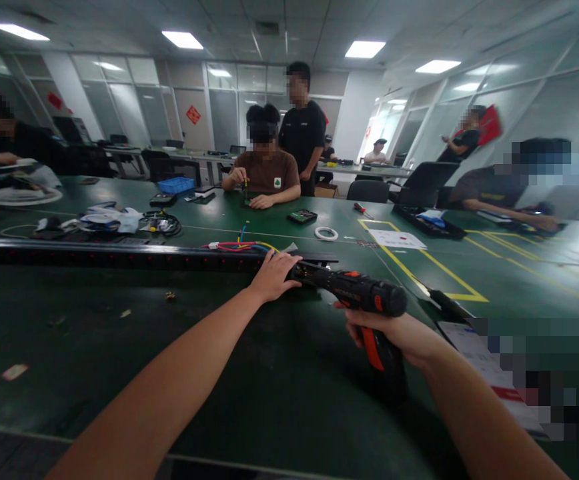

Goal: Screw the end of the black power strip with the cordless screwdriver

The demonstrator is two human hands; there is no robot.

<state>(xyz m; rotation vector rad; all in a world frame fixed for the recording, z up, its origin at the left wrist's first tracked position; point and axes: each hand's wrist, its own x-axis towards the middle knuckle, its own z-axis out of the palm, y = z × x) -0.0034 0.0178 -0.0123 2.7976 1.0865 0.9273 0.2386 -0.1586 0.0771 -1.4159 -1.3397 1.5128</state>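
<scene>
My right hand is wrapped round the handle of a black and orange cordless drill. The drill points left, its tip at the right end of a long black metal strip lying across the table. Over that end lies my left hand, gripping it with the thumb on the near side and the fingers across the top. Red, yellow and blue wires come out just behind the strip, by my left fingers. What the drill tip touches is too small to make out.
Small brass-coloured parts lie in front of the strip. Behind it are a cable pile, a white tape roll, a red screwdriver and a blue basket. Across the table sits a co-worker. Papers lie at right.
</scene>
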